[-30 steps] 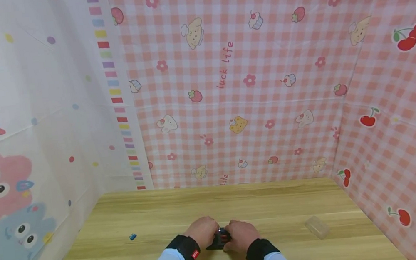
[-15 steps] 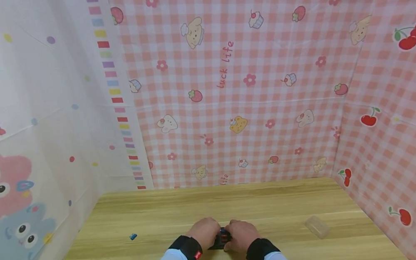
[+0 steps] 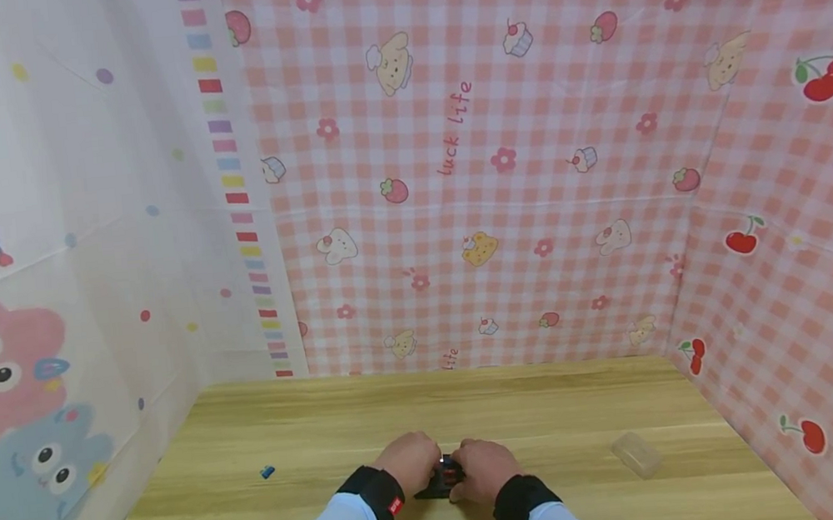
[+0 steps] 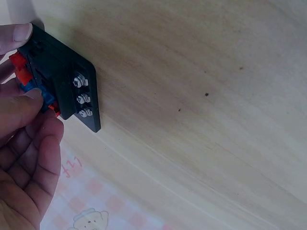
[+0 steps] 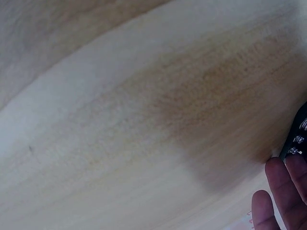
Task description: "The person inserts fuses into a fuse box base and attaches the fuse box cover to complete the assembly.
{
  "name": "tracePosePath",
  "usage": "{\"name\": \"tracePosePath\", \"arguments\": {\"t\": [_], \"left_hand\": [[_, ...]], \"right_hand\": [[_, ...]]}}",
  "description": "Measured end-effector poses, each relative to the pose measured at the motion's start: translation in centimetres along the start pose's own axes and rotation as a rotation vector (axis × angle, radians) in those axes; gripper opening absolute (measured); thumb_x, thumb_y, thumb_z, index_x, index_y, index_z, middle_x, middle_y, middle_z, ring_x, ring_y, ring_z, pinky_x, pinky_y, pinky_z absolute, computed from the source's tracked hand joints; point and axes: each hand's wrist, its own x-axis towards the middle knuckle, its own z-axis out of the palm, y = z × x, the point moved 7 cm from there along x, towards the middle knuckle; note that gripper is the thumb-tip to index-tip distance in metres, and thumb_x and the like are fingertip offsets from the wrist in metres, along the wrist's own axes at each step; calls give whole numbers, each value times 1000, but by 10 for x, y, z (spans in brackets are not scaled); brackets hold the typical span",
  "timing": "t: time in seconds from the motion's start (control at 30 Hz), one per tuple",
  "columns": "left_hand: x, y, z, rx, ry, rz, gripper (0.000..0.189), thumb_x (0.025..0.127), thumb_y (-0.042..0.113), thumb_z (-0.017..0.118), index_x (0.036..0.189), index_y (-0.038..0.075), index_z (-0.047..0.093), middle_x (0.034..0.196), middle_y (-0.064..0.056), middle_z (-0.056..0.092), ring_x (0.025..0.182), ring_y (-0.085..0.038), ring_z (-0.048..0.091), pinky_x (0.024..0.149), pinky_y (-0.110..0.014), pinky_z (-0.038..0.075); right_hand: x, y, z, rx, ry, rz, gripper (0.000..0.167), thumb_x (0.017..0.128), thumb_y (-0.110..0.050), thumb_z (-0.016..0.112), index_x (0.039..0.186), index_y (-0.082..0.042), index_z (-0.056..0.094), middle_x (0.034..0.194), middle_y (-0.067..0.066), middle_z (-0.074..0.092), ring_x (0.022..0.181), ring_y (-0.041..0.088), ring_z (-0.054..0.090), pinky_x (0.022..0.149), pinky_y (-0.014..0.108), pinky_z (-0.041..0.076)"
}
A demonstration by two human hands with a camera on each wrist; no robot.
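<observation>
A black block with screw terminals [image 4: 57, 81] lies on the wooden table between the two hands. It has a flat base, several silver screws along one side, and red [image 4: 20, 67] and blue [image 4: 44, 96] parts on the other. My left hand [image 3: 409, 464] is at its left; in the left wrist view the thumb and a finger pinch the blue part. My right hand [image 3: 485, 469] grips the block's right end, and its thumb shows at the corner in the left wrist view. In the right wrist view, fingertips [image 5: 276, 167] are right at the block's edge.
A small blue piece [image 3: 267, 472] lies on the table [image 3: 326, 419] at the left. At the right lies a clear plastic box or lid [image 3: 636, 454]. Printed cloth [image 3: 427, 292] hangs along the table's back and sides. Black bands [image 3: 374, 498] circle both wrists.
My left hand and wrist have shifted slightly to the right over the block since a second ago. The right hand keeps its hold, and the block stays in place.
</observation>
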Motion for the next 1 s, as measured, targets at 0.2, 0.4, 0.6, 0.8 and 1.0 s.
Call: {"name": "tracePosePath", "arguments": {"t": [0.2, 0.4, 0.6, 0.8, 1.0], "left_hand": [[2, -1, 0, 6, 4, -4, 9, 82, 7, 78, 77, 13, 73, 65, 7, 58, 60, -8, 45, 61, -23, 41], [1, 0, -3, -17, -6, 27, 9, 83, 7, 78, 77, 12, 74, 65, 8, 59, 60, -7, 47, 62, -22, 43], [1, 0, -5, -45, -7, 47, 11, 82, 4, 77, 76, 12, 74, 64, 8, 59, 58, -6, 47, 60, -21, 44], [1, 1, -4, -36, -5, 45, 12, 83, 4, 77, 75, 12, 73, 62, 9, 55, 57, -7, 44, 57, -21, 40], [3, 2, -1, -24, -9, 43, 13, 82, 4, 77, 74, 13, 73, 62, 9, 55, 57, -7, 44, 57, -21, 39]], "right_hand": [[0, 0, -1, 14, 6, 9, 38, 70, -35, 89, 92, -9, 74, 75, -6, 54, 64, 9, 48, 63, 29, 44], [2, 1, 3, 39, -9, 13, 37, 71, -35, 88, 93, -9, 74, 75, -7, 53, 65, 9, 48, 64, 29, 44], [3, 2, 3, 37, -6, 12, 37, 71, -35, 89, 92, -9, 74, 74, -7, 52, 64, 9, 47, 63, 28, 43], [1, 1, 1, 36, -5, 10, 35, 71, -34, 89, 90, -10, 73, 74, -7, 52, 64, 9, 47, 63, 28, 43], [0, 0, -1, 22, 8, 2, 35, 70, -34, 89, 89, -10, 73, 73, -6, 52, 63, 9, 47, 62, 28, 43]]}}
